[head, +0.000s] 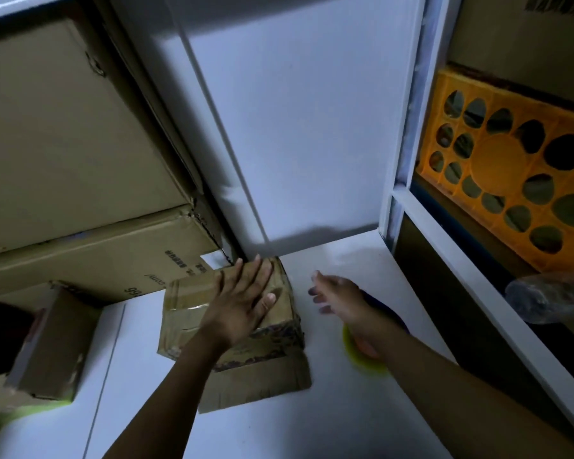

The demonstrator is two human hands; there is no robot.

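The left hand (242,303) lies flat, fingers straight, on the small taped brown cardboard box (183,309), which sits under its palm on the white shelf board (345,409). Just right, the right hand (338,296) hovers loose and empty. The box seems placed; only letting go remains.

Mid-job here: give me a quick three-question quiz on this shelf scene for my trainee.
1. True or false: the left hand lies flat on the taped box.
2. The orange crate sits: A) on the taped box, B) in the rack to the right, C) under the left hand.
3. Fill in: the taped box rests on a flat sheet of ____.
Key: 1 true; 2 B; 3 cardboard.
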